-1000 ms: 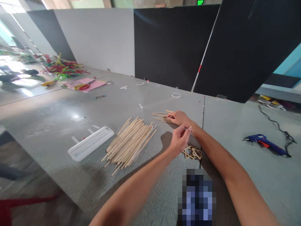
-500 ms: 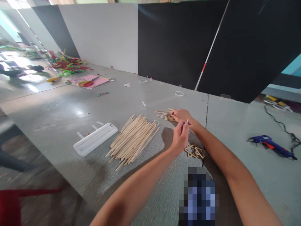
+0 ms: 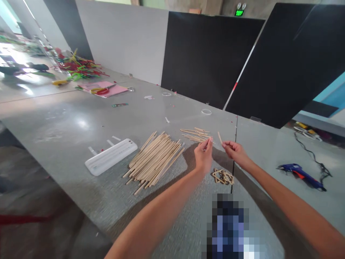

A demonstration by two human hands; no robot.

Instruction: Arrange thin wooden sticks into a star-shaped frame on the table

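Note:
My right hand (image 3: 237, 153) pinches a short wooden stick (image 3: 219, 137), which points up and away from the fingertips. Closed in a pinch, my left hand (image 3: 204, 155) is just left of it; only the pale end of a short wooden stick seems to show at its fingertips. Beyond the left hand lies a loose group of short sticks (image 3: 194, 134). Below the hands, small star-like shapes made of sticks (image 3: 222, 176) rest on the grey table. A large pile of longer sticks (image 3: 155, 160) is left of my left hand.
A white oblong case (image 3: 110, 157) lies left of the pile. A blue glue gun (image 3: 302, 175) with a black cord is at the right. Scissors (image 3: 102, 90) lie on pink sheets at the back left, near colourful pipe cleaners (image 3: 78, 66). Black and white panels (image 3: 207, 57) stand behind.
My right hand has drawn back from the short sticks toward the right, with one stick now in it. My left hand stays pinched, slightly further left. The view has shifted a little.

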